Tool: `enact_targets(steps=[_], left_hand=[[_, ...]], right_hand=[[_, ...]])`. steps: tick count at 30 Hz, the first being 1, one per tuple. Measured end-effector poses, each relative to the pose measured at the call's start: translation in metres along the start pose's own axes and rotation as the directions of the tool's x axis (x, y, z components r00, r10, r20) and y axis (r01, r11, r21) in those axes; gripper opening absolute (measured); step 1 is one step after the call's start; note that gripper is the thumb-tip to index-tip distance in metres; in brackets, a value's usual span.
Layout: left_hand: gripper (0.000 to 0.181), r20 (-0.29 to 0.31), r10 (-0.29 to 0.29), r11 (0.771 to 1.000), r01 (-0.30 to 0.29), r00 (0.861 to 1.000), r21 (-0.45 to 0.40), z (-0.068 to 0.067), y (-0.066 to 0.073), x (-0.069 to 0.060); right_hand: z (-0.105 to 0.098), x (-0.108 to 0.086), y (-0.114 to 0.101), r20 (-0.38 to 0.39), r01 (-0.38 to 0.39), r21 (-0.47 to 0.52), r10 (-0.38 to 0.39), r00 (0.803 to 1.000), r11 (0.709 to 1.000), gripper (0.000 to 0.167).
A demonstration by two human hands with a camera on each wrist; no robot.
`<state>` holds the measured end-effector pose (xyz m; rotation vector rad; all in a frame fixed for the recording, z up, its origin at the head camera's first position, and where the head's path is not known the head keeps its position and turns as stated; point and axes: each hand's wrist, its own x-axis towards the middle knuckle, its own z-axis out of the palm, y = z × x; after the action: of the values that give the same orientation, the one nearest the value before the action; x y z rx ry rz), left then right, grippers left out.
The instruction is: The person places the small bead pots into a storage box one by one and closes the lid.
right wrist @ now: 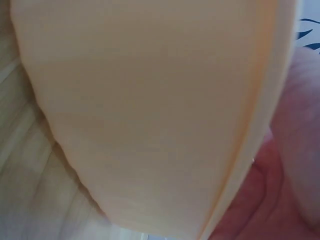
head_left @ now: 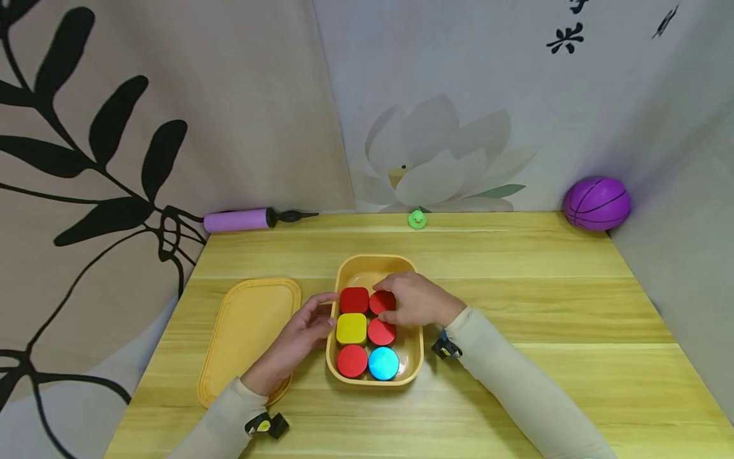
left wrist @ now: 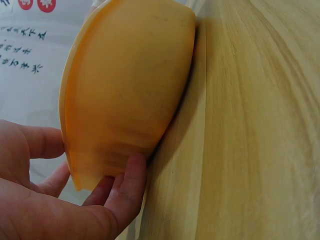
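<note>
A deep orange-yellow plastic box (head_left: 375, 384) holds several blocks with coloured tops. My right hand (head_left: 417, 299) reaches in over its right side and pinches a round red block (head_left: 382, 301), fingers at the far edge and thumb at the near edge. Beside that block lie a squarish red block (head_left: 353, 299) and another round red block (head_left: 381, 332). Nearer me are a squarish yellow block (head_left: 351, 329), a round red block (head_left: 352, 361) and a round blue block (head_left: 383, 363). My left hand (head_left: 301, 335) touches the box's left wall and rim with extended fingers.
A flat yellow lid (head_left: 246, 331) lies left of the box, partly under my left forearm. Along the back edge are a purple hand pump (head_left: 237, 220), a small green duck (head_left: 417, 220) and a purple ball (head_left: 597, 204). Behind the wooden table (head_left: 545, 382) hangs printed cloth.
</note>
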<state>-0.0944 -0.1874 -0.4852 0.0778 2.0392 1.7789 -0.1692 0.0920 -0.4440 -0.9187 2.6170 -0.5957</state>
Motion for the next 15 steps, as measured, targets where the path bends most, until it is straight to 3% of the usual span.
enact_targets(steps=[7, 15], left_hand=[[0.048, -0.012, -0.013, 1.0, 0.013, 1.0, -0.007, 0.001, 0.001, 0.0], [0.05, -0.009, -0.013, 1.0, 0.013, 1.0, -0.002, 0.002, 0.002, 0.001]], right_hand=[[-0.002, -0.001, 0.001, -0.024, 0.018, 0.017, -0.018, 1.0, 1.0, 0.055], [-0.012, -0.007, 0.005, -0.096, 0.038, 0.107, -0.027, 0.995, 0.994, 0.056]])
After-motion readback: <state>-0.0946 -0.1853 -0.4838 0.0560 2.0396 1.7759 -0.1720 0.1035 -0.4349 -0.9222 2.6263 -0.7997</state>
